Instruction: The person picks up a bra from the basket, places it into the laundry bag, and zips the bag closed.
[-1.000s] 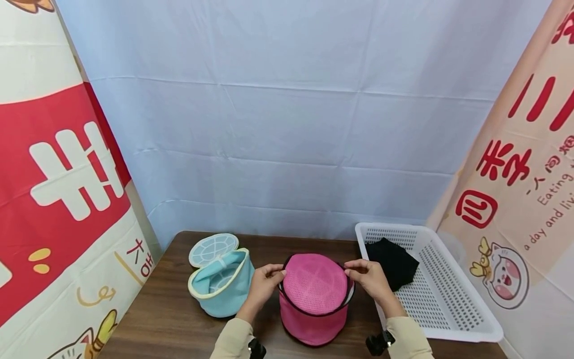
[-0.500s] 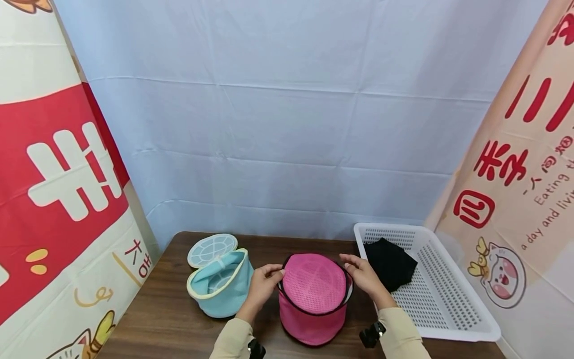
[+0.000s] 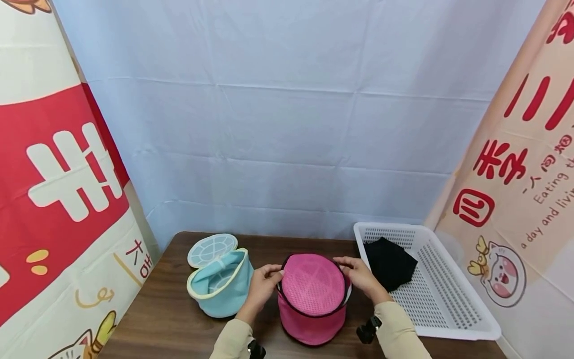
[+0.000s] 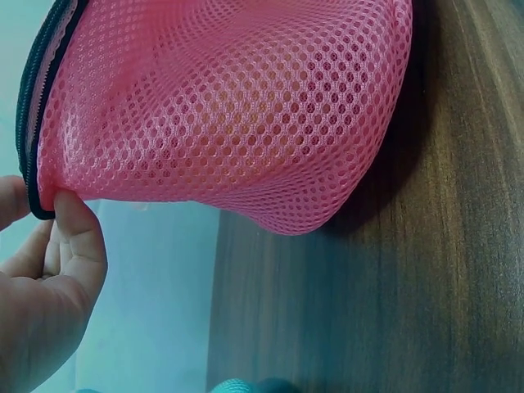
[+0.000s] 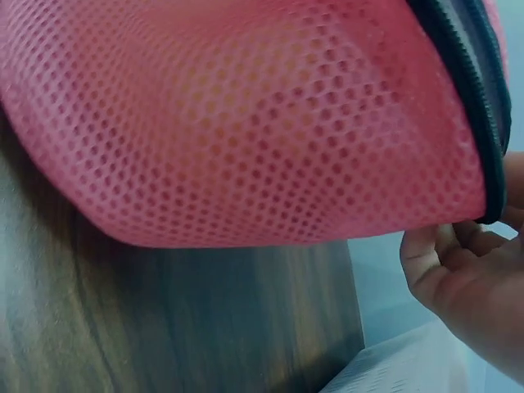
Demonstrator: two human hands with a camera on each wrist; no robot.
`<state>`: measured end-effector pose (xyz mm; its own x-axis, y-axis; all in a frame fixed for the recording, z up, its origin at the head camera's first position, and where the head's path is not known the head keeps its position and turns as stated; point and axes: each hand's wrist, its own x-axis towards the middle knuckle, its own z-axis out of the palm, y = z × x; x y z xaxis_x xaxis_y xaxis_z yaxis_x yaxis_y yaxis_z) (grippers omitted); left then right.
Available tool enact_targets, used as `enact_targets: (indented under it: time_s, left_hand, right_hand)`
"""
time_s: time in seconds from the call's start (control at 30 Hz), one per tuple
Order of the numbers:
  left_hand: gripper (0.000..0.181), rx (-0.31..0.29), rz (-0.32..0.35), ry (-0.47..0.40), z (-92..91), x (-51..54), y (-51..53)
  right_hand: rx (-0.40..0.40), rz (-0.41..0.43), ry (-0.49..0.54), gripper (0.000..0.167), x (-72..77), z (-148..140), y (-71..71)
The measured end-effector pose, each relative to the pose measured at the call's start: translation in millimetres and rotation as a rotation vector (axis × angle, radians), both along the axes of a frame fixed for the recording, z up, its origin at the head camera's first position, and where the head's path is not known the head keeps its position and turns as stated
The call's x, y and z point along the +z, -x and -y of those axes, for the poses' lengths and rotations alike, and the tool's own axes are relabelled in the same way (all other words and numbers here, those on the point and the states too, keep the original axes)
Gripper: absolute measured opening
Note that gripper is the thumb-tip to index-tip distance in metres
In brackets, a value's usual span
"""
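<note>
A round pink mesh laundry bag (image 3: 313,319) with a black zipped rim stands upright on the table, its lid lying over the top. My left hand (image 3: 262,289) pinches the rim at the left side; in the left wrist view the thumb lies on the mesh just below the zipper (image 4: 37,123). At the back right of the rim is my right hand (image 3: 362,278). Its thumb and fingers lie on either side of the zipped edge (image 5: 471,90) in the right wrist view. The mesh hides what the bag may contain.
A light-blue mesh bag (image 3: 228,294) with yellow trim stands at the left, lid (image 3: 213,251) folded back. To the right sits a white perforated basket (image 3: 453,299) with a black cloth item (image 3: 390,264) inside. The dark wooden table (image 3: 157,299) meets a pale-blue backdrop (image 3: 287,124).
My right hand has come off the rim's right side, shifted left along it and settled at the back right. The left hand keeps its pinch, and the pink bag stays nearly in place.
</note>
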<state>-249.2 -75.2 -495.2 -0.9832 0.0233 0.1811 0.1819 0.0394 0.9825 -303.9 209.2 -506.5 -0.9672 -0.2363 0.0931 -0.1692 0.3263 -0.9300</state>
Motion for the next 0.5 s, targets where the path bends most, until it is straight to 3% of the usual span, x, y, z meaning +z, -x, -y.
enact_targets:
  time_s: [0.1,0.37,0.5]
  left_hand:
    - [0.022,0.003,0.000,0.007,-0.4,1.7,-1.4]
    - [0.021,0.013,-0.007,0.021,-1.1,3.2,-1.8]
    - [0.020,0.017,-0.001,0.002,-0.5,-11.8,9.4]
  right_hand:
    - [-0.038,-0.032,-0.052,0.025,-3.7,0.8,0.6]
    - [-0.239,-0.141,-0.169,0.008,-5.0,3.6,-0.9]
    - [-0.267,-0.195,-0.239,0.008,-3.0,4.2,0.2]
